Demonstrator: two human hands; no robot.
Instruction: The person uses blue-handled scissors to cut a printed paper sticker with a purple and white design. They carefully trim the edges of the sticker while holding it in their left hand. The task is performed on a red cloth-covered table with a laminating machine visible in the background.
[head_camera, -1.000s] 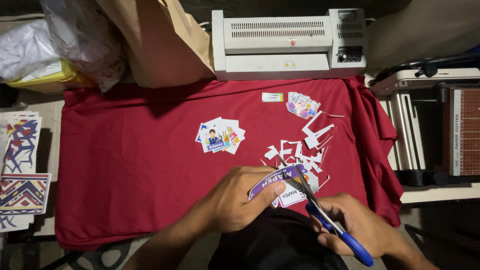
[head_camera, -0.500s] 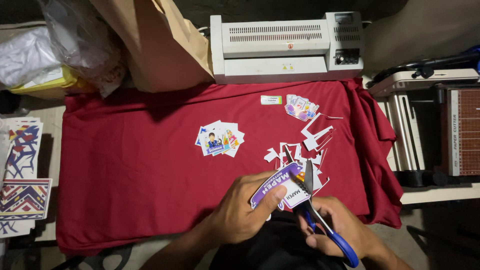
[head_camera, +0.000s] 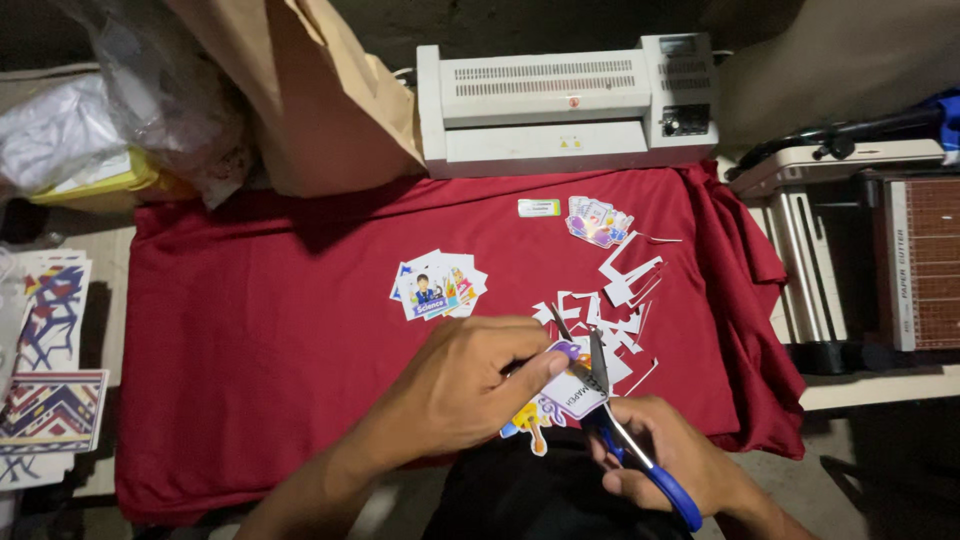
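Low over the near edge of a red cloth (head_camera: 250, 380): left hand (head_camera: 470, 385) closed on a printed sticker (head_camera: 560, 395), thumb and fingers pinching its left side, sticker tilted and held just above the cloth. Right hand (head_camera: 670, 465) curled through the blue handles of scissors (head_camera: 600, 395), blades parted in a narrow V, tips pointing away from the body, sticker's right edge between them. Just beyond the blades, a scatter of white scraps (head_camera: 615, 300) lying on the cloth, some as thin strips, some as angular offcuts, reaching up toward the far right corner. Left of the scraps, near the cloth's middle, a small stack of cut stickers (head_camera: 437, 285), fanned slightly. Farther back, near the far edge, a colourful sticker pile (head_camera: 598, 221) with a small label (head_camera: 538, 207) just beside it on the left. Behind the cloth, touching its far edge, a white laminator (head_camera: 560, 100). Left of the laminator, a brown paper bag (head_camera: 320, 90) leaning over the cloth's corner, with crumpled plastic bags (head_camera: 120, 120) beside it. At far left, off the cloth, patterned sheets (head_camera: 45, 350) stacked flat. At far right, a paper cutter (head_camera: 900, 250) on a separate surface, well apart from both hands.
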